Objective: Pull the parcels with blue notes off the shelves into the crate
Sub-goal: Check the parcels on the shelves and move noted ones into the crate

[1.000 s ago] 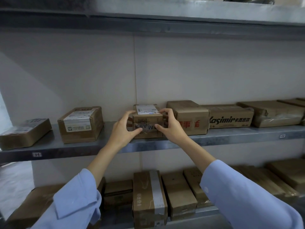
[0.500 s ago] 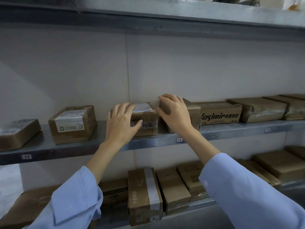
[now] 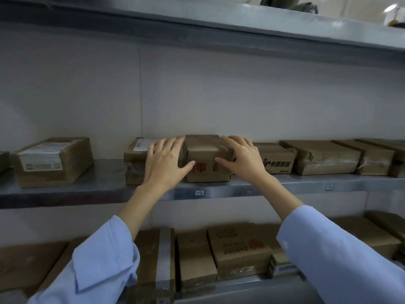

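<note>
Left hand (image 3: 165, 165) and right hand (image 3: 243, 160) have shifted from the labelled box (image 3: 137, 151) to the red-printed box (image 3: 205, 148) at its 3 o'clock. Fingers are spread against its sides, and no blue note shows.

Bare left hand (image 3: 163, 165) and bare right hand (image 3: 243, 160), forearms uncovered. Near left, light-blue cloth shirt sleeve (image 3: 103, 260) with a loose cuff, its pointed corner standing out. Near right, matching light-blue sleeve (image 3: 341, 260), broad and smooth, plain rounded cuff edge.
</note>
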Action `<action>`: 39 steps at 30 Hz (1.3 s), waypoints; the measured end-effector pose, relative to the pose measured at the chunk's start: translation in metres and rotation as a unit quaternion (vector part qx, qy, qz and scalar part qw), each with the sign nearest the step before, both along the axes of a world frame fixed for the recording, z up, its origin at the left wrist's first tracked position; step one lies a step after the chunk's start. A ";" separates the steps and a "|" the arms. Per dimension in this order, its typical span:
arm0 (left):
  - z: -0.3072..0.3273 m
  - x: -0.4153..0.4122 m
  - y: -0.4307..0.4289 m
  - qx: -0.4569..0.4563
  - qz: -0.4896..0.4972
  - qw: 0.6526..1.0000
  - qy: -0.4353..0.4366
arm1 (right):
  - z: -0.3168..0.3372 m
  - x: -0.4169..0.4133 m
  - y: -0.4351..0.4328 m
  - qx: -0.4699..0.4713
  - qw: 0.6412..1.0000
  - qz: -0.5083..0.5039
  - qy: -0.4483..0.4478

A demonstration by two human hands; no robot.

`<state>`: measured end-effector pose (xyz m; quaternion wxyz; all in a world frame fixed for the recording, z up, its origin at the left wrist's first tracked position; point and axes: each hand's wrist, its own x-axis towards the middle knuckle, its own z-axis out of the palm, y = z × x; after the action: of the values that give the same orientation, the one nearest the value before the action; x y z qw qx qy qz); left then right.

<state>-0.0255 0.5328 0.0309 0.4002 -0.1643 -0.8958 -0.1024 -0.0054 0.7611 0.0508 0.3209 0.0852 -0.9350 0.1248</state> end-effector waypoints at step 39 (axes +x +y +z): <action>0.022 0.005 0.037 0.348 -0.193 0.912 -0.098 | 0.009 -0.004 0.017 -0.344 0.909 0.233 -0.028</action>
<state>-0.0204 0.5694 0.0526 0.3142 -0.1734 -0.7888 -0.4991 -0.0097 0.7782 0.0596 0.2660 0.1810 -0.7961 0.5126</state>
